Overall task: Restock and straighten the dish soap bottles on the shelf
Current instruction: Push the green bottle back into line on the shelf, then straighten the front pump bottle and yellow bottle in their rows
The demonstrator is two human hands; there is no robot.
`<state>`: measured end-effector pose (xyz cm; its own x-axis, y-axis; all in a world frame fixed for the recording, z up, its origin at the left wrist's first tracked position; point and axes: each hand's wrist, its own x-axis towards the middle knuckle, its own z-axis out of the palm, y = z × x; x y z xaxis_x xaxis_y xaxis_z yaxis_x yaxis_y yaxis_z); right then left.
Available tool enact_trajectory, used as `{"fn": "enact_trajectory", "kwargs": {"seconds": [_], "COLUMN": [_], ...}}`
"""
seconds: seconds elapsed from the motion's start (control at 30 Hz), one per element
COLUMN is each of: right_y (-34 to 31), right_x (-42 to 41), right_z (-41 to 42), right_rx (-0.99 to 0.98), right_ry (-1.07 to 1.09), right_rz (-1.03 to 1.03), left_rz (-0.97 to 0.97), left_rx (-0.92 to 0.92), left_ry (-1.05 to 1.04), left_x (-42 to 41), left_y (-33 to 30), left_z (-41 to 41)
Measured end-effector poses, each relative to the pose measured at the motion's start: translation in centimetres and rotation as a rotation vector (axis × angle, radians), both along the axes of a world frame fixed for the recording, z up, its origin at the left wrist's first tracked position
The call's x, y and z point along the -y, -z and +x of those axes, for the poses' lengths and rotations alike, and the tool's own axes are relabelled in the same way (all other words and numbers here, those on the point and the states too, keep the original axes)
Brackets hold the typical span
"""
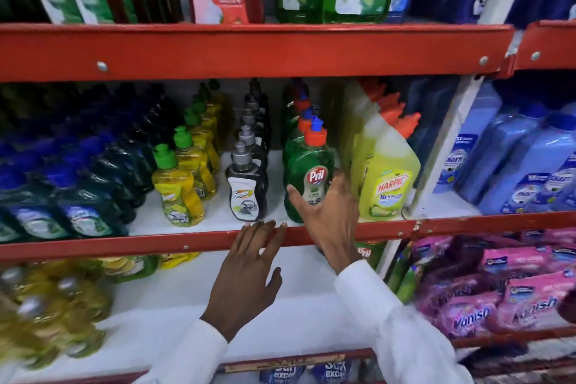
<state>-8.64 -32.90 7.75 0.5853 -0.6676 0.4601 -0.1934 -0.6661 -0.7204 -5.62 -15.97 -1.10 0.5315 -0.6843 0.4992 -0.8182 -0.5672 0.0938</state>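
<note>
Right hand [324,209] spread open against the green Pril bottle [307,171], left hand [249,262] flat and empty; the bottle looks smooth, liquid-heavy, best gripped at its waist.

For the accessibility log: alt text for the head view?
The right hand, open, reaches around the front green Pril bottle on the middle red shelf, while the left hand rests fingertips on the shelf's edge. Yellow, black and Harpic bottles stand in neighbouring rows.

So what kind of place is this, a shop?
Most likely a supermarket's cleaning-products aisle. Red metal shelves carry rows of identical branded goods: green Pril dish soap bottles, yellow Harpic bottles and pink Vanish packs. The right hand is at the front Pril bottle.
</note>
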Motion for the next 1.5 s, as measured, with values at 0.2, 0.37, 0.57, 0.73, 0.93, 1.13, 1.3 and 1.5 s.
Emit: {"fn": "enact_trajectory", "kwargs": {"seconds": [0.2, 0.37, 0.57, 0.73, 0.93, 1.13, 1.3, 1.5], "right_y": [0.8, 1.7, 2.4, 1.9, 2.6, 2.8, 3.0, 2.7], "right_x": [0.0, 1.1, 4.1, 5.1, 5.5, 5.5, 5.0, 0.6], "right_z": [1.3, 0.2, -1.2, -1.2, -1.1, -1.1, -1.3, -2.9], "right_rx": [-0.032, -0.034, -0.069, -0.067, -0.031, -0.03, 0.026, 0.469], "right_ry": [0.046, -0.063, -0.295, -0.318, -0.324, -0.302, -0.248, -0.157], "right_rz": [-0.009, 0.055, 0.137, 0.112, 0.125, 0.137, 0.152, -0.016], "left_rz": [-0.09, -0.277, -0.326, -0.407, -0.462, -0.481, -0.468, -0.849], "left_rx": [-0.07, -0.257, -0.447, -0.513, -0.483, -0.452, -0.467, -0.279], "left_ry": [-0.031, -0.108, -0.123, -0.158, -0.147, -0.139, -0.074, -0.173], "left_x": [0.7, 2.6, 5.5, 6.6, 6.8, 6.8, 6.3, 1.4], "left_y": [-0.5, -2.6, -4.9, -4.9, -4.9, -4.8, -4.9, -5.1], "left_z": [-0.3, -0.3, 1.7, 3.1, 3.1, 2.9, 2.8, 1.8]}}
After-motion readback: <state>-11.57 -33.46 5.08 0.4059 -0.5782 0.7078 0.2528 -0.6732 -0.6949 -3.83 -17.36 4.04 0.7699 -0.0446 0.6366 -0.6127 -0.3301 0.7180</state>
